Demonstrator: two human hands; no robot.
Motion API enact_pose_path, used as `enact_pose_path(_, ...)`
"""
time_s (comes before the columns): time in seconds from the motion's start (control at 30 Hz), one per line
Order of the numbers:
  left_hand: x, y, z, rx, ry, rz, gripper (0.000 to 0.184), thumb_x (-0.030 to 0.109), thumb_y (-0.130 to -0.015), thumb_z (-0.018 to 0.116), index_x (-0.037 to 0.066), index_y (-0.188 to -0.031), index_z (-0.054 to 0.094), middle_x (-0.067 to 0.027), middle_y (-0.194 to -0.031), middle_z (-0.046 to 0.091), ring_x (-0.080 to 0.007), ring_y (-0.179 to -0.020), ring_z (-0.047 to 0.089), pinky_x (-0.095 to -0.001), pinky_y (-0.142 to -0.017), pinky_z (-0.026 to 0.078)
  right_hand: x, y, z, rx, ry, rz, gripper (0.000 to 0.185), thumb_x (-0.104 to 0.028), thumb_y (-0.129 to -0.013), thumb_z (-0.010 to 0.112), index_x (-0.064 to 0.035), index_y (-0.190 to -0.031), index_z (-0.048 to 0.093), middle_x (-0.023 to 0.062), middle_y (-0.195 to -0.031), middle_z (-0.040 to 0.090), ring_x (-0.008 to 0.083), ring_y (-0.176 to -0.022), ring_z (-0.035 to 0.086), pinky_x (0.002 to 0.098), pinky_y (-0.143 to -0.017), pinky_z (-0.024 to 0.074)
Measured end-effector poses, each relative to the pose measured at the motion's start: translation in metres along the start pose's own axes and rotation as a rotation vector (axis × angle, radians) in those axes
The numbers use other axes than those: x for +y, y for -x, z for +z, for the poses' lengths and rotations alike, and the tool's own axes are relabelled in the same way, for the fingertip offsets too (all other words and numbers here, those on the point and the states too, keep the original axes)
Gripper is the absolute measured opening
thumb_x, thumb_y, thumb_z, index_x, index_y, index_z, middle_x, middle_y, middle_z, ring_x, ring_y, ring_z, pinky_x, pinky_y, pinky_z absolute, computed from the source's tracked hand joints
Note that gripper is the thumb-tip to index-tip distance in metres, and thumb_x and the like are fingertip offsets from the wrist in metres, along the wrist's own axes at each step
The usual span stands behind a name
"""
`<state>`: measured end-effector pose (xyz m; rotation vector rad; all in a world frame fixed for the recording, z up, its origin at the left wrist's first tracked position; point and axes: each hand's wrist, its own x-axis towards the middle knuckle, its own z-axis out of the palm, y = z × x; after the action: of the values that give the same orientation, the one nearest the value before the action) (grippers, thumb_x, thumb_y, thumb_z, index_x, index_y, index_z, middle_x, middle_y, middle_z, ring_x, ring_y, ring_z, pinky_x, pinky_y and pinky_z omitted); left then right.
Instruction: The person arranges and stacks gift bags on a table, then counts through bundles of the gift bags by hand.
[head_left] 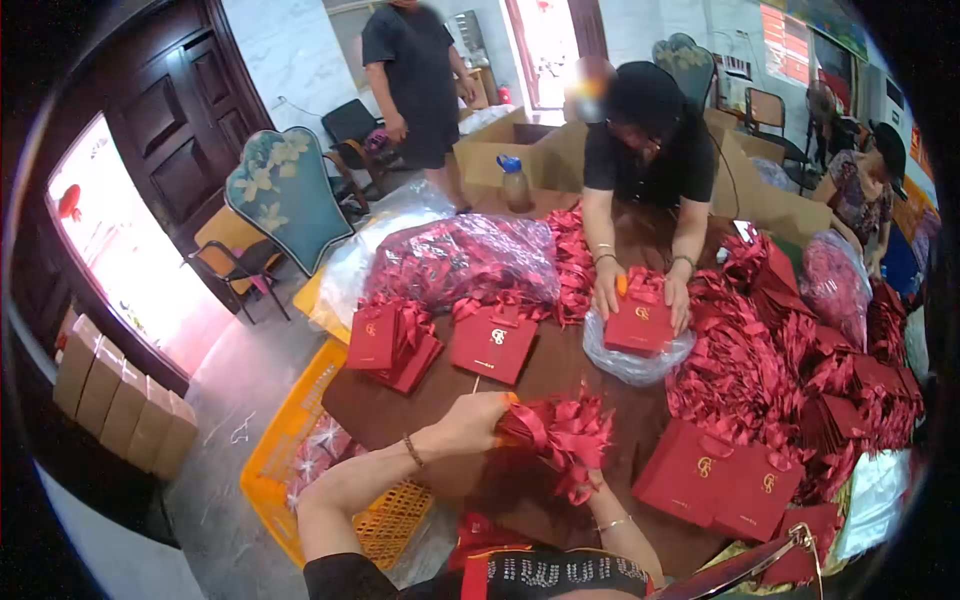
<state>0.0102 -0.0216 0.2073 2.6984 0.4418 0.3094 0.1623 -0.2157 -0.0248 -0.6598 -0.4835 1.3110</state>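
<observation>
My left hand (475, 422) is closed around one end of a bunch of red ribbons (565, 435), held up above the brown-covered table. The loops fan out to the right of my fingers. Below the bunch is my right hand (592, 484), largely covered by the ribbons, so its fingers do not show. Beyond my left hand lies a red gift bag (492, 348) with a gold logo, and to its left a small stack of red bags (385, 345). Right of my right hand, two more red gift bags (690, 475) lie overlapping.
Across the table a co-worker's hands (609, 285) hold a red bag over clear plastic. Heaps of ribboned bags (740, 350) cover the right side. A plastic-wrapped pile (460, 260) lies at the far left. An orange crate (265, 490) stands at the table's left, and cartons (120, 395) near the door.
</observation>
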Motion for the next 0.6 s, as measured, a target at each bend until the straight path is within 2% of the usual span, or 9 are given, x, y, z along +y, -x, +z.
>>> enact_pose_path(0.1, 0.007, -0.009, -0.007, -0.039, -0.042, -0.007, 0.039, 0.029, -0.067, 0.073, 0.003, -0.087, 0.053, -0.0158, -0.080, 0.057, -0.0359, -0.079, 0.057, -0.0416, -0.067, 0.047, -0.006, -0.056, 0.042, 0.077, 0.080, -0.001, 0.054, -0.034, -0.091, 0.047, -0.0069, -0.136, 0.031, 0.0142, -0.131, 0.043, 0.0245, -0.114, 0.048, 0.0414, -0.100, 0.0371)
enact_pose_path(0.17, 0.004, -0.018, -0.006, 0.001, -0.160, 0.103, 0.041, 0.030, -0.067, 0.073, 0.002, -0.090, 0.053, -0.0153, -0.083, 0.058, -0.0346, -0.082, 0.058, -0.0417, -0.068, 0.047, -0.012, -0.082, 0.059, 0.135, 0.127, 0.000, 0.053, -0.031, -0.091, 0.048, -0.0066, -0.135, 0.032, 0.0138, -0.130, 0.044, 0.0236, -0.113, 0.049, 0.0406, -0.099, 0.0383)
enact_pose_path(0.2, 0.003, -0.025, -0.009, -0.045, -0.241, 0.082, 0.042, 0.029, -0.067, 0.073, 0.002, -0.092, 0.053, -0.0151, -0.085, 0.058, -0.0338, -0.083, 0.058, -0.0416, -0.068, 0.048, -0.015, -0.094, 0.069, 0.169, 0.154, -0.001, 0.053, -0.030, -0.091, 0.049, -0.0065, -0.135, 0.032, 0.0136, -0.130, 0.045, 0.0232, -0.113, 0.049, 0.0403, -0.098, 0.0389)
enact_pose_path(0.3, 0.000, -0.038, -0.011, 0.039, -0.235, 0.098, 0.041, 0.027, -0.067, 0.072, 0.001, -0.092, 0.053, -0.0157, -0.084, 0.058, -0.0346, -0.081, 0.058, -0.0421, -0.068, 0.047, 0.032, -0.029, 0.002, 0.285, 0.256, -0.009, 0.052, -0.027, -0.090, 0.051, -0.0061, -0.134, 0.033, 0.0129, -0.128, 0.046, 0.0219, -0.111, 0.050, 0.0391, -0.096, 0.0406)
enact_pose_path(0.37, -0.007, -0.043, 0.000, 0.063, -0.209, 0.113, 0.038, 0.024, -0.067, 0.072, 0.002, -0.092, 0.053, -0.0159, -0.083, 0.058, -0.0344, -0.080, 0.058, -0.0428, -0.067, 0.047, -0.011, -0.002, 0.070, 0.178, 0.712, 0.028, 0.040, -0.013, -0.086, 0.059, -0.0028, -0.123, 0.047, 0.0083, -0.117, 0.056, 0.0170, -0.103, 0.054, 0.0333, -0.087, 0.0457)
enact_pose_path(0.43, -0.021, -0.044, 0.026, -0.133, -0.290, 0.065, 0.035, 0.020, -0.066, 0.071, 0.002, -0.091, 0.053, -0.0161, -0.082, 0.058, -0.0343, -0.079, 0.059, -0.0435, -0.066, 0.047, -0.027, 0.001, 0.104, -0.166, 0.657, 0.029, 0.028, -0.012, -0.083, 0.062, -0.0004, -0.108, 0.057, 0.0080, -0.104, 0.061, 0.0189, -0.095, 0.057, 0.0309, -0.080, 0.0472)
enact_pose_path(0.5, -0.015, -0.047, 0.038, -0.130, -0.329, 0.134, 0.034, 0.016, -0.065, 0.071, 0.002, -0.089, 0.052, -0.0152, -0.080, 0.057, -0.0341, -0.077, 0.059, -0.0435, -0.065, 0.046, -0.071, -0.010, 0.152, -0.350, 0.839, -0.255, 0.023, -0.009, -0.079, 0.066, -0.0032, -0.101, 0.061, 0.0074, -0.097, 0.061, 0.0184, -0.091, 0.058, 0.0335, -0.080, 0.0466)
enact_pose_path(0.57, -0.008, -0.049, 0.039, -0.163, -0.382, 0.122, 0.032, 0.017, -0.066, 0.066, 0.003, -0.091, 0.053, -0.0135, -0.081, 0.058, -0.0299, -0.080, 0.059, -0.0401, -0.068, 0.047, -0.094, -0.038, 0.177, -0.437, 1.027, -0.796, 0.026, -0.013, -0.076, 0.067, -0.0044, -0.100, 0.062, 0.0117, -0.095, 0.060, 0.0284, -0.088, 0.058, 0.0350, -0.080, 0.0467)
enact_pose_path(0.6, -0.021, -0.051, 0.050, -0.148, -0.412, 0.129, 0.025, 0.018, -0.071, 0.060, 0.003, -0.090, 0.053, -0.0130, -0.082, 0.058, -0.0281, -0.081, 0.060, -0.0387, -0.066, 0.048, -0.103, -0.053, 0.182, -0.408, 1.171, -0.967, 0.029, -0.014, -0.074, 0.068, -0.0060, -0.102, 0.061, 0.0111, -0.098, 0.060, 0.0287, -0.090, 0.057, 0.0365, -0.081, 0.0459)
